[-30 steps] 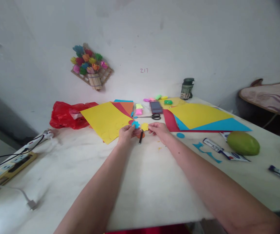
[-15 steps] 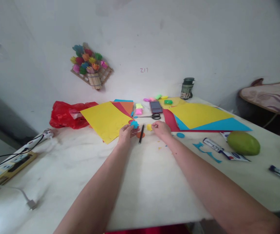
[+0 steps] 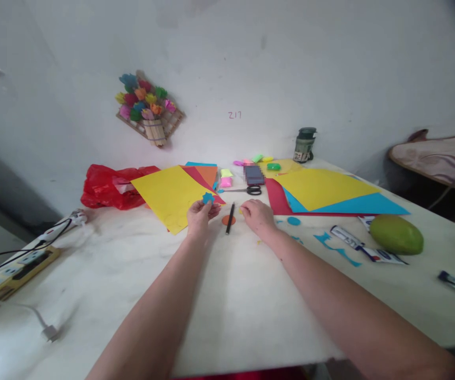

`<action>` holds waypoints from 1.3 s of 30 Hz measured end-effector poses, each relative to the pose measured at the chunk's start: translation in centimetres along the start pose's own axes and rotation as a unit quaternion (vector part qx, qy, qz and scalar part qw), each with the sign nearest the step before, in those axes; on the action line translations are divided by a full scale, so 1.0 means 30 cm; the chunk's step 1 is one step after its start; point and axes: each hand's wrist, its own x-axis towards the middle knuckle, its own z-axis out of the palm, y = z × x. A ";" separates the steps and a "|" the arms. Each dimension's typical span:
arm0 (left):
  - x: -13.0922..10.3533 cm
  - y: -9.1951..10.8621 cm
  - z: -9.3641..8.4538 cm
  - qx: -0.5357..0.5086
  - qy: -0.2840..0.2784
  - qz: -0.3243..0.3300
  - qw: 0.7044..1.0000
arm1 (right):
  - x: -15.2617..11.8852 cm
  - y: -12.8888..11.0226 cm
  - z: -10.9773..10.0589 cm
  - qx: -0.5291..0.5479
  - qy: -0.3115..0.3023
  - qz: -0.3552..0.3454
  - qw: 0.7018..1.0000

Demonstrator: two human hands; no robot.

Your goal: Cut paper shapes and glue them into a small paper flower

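Observation:
Between thumb and fingers, my left hand point(image 3: 200, 215) pinches a small blue paper cutout point(image 3: 207, 198) with a jagged edge, near the corner of a yellow sheet point(image 3: 167, 198). My right hand point(image 3: 257, 214) is closed at the fingertips on a small yellow paper piece point(image 3: 241, 210), which is mostly hidden by the fingers. A black pen point(image 3: 230, 219) lies between my hands, over an orange paper circle point(image 3: 225, 219). Scissors point(image 3: 253, 190) with black handles rest beyond them. A blue paper circle point(image 3: 293, 221) lies right of my right hand.
Yellow, blue and red sheets point(image 3: 330, 187) lie at the right, with blue scraps point(image 3: 336, 249), glue tubes point(image 3: 383, 256) and a green fruit point(image 3: 396, 234) nearer. A red plastic bag point(image 3: 108, 186) and a power strip point(image 3: 17, 272) are at the left.
My left hand has moved slightly left with the blue cutout. The yellow piece, plainly visible before at my right fingertips, is now mostly covered by them.

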 end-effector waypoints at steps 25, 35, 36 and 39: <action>-0.016 -0.020 0.004 0.005 -0.107 -0.058 0.993 | 0.307 0.144 0.047 -0.171 -0.213 0.043 0.961; -0.009 -0.022 -0.002 0.006 -0.162 -0.091 0.983 | 0.326 0.164 0.041 -0.210 -0.223 -0.026 0.952; -0.009 -0.022 -0.003 0.004 -0.165 -0.091 0.982 | 0.326 0.159 0.036 -0.214 -0.227 -0.030 0.950; -0.008 -0.022 -0.007 0.002 -0.173 -0.095 0.980 | 0.321 0.147 0.021 -0.224 -0.231 -0.026 0.947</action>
